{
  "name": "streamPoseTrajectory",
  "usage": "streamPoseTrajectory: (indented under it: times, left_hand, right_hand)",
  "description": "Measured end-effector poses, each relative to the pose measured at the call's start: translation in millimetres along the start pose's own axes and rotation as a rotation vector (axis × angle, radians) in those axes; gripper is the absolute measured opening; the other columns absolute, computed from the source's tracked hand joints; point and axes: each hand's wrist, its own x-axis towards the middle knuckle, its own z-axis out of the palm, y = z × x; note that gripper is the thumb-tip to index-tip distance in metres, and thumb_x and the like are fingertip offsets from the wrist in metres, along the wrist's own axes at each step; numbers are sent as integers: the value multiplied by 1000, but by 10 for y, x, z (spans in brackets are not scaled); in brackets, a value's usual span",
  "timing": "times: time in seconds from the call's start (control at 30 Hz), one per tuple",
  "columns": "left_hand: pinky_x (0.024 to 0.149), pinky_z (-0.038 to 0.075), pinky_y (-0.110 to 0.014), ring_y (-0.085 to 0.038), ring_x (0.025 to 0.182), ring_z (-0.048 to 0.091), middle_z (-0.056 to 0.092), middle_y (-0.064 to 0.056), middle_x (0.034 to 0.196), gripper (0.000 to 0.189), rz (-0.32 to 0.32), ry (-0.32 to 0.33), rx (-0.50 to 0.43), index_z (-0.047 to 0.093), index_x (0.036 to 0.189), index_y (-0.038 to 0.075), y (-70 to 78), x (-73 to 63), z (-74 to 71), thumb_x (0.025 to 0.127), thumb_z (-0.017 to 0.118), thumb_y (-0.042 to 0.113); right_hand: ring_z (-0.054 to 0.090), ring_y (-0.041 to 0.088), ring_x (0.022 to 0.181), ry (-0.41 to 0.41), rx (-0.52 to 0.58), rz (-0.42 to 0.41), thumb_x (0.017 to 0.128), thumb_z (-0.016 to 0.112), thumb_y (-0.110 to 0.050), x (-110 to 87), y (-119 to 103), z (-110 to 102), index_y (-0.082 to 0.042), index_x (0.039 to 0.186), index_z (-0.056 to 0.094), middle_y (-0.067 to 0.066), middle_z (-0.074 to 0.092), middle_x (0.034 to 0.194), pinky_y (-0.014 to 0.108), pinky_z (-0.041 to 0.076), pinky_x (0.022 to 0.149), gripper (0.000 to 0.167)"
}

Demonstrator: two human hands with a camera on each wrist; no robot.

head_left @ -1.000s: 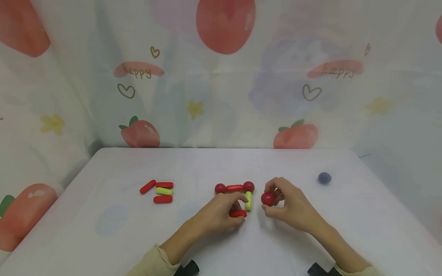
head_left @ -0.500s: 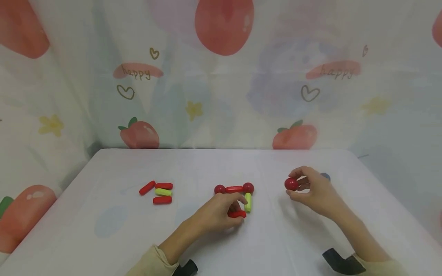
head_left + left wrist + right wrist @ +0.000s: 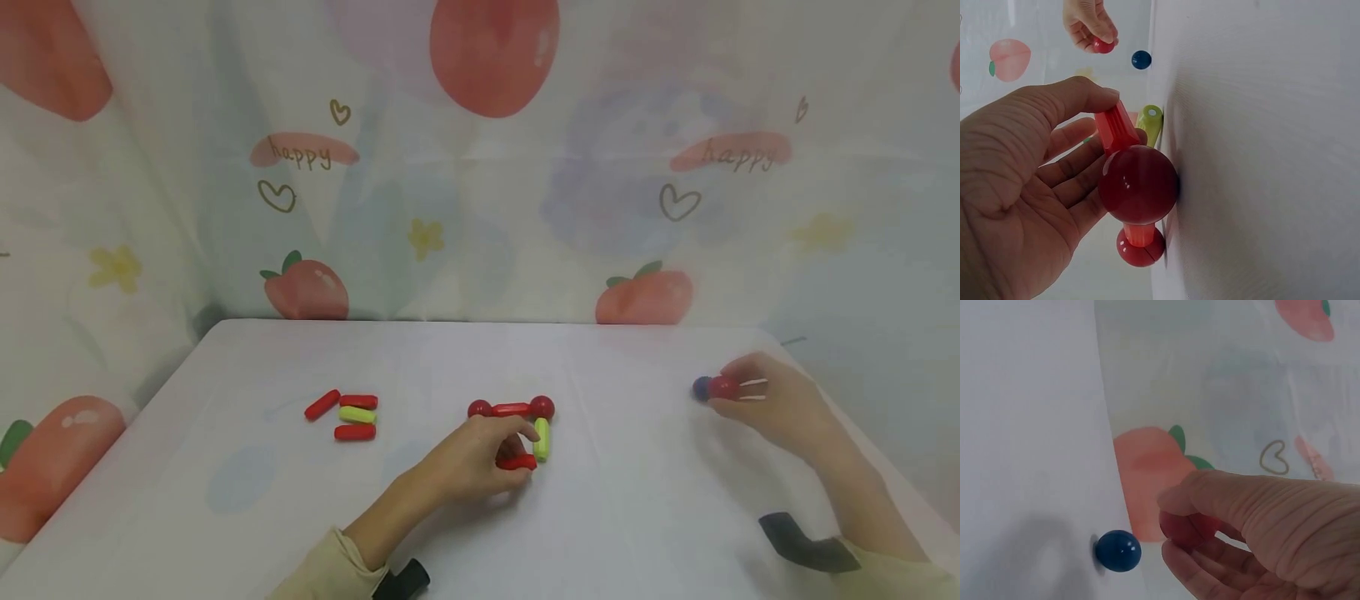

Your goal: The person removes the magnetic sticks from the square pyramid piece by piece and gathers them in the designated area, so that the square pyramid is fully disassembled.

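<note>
My left hand [image 3: 468,458] pinches a red rod [image 3: 1113,128] between thumb and fingers, low over the table. In the left wrist view a large red ball [image 3: 1138,184] sits at that rod's end, with a second red ball [image 3: 1132,250] below. The head view shows two red balls joined by a red rod [image 3: 512,409], and a yellow-green rod [image 3: 542,440] running from the right ball [image 3: 542,407] toward my left fingertips. At the far right my right hand [image 3: 780,404] pinches a red ball [image 3: 1191,530] close beside a dark blue ball [image 3: 1118,550], which lies on the table.
Three red rods, one of them a slanted rod [image 3: 322,404], and one yellow-green rod [image 3: 357,415] lie loose left of the joined pieces. A patterned cloth [image 3: 480,233] hangs behind the white table [image 3: 622,533].
My right hand has carried its red ball rightward, from beside the yellow-green rod to the blue ball. The left hand keeps its hold on the red rod in the same place.
</note>
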Motion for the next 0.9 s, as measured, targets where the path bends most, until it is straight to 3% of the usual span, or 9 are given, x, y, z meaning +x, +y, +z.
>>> streamPoseTrajectory:
  times: [0.3,0.57,0.77,0.9]
  left_hand:
    - [75,52,-15,-1,83,59,69,11,91,37,-11,-3,8,68,117,16,-20,12,7,84,84,15]
    - [76,52,-15,-1,83,59,69,11,92,37,1,-5,24,68,117,16,-7,6,2,84,84,15]
    - [76,52,-15,-1,82,59,69,11,91,37,1,-2,46,68,117,17,-1,6,-2,84,85,16]
    - [73,51,-14,-1,80,60,70,12,91,38,17,15,111,68,119,18,4,1,-19,84,85,19]
  right_hand:
    - [58,46,104,-43,-36,-2,91,78,-26,86,245,29,7,120,56,26,64,112,58,54,82,49]
    - [59,48,104,-52,-65,-22,89,80,-23,134,410,137,7,119,59,27,67,110,61,53,86,47]
    - [58,49,103,-71,-83,-5,87,81,-25,152,421,118,10,122,56,32,64,113,59,54,84,56]
    - [57,51,103,-79,-98,6,86,83,-28,145,360,64,12,124,54,36,61,115,58,56,81,62]
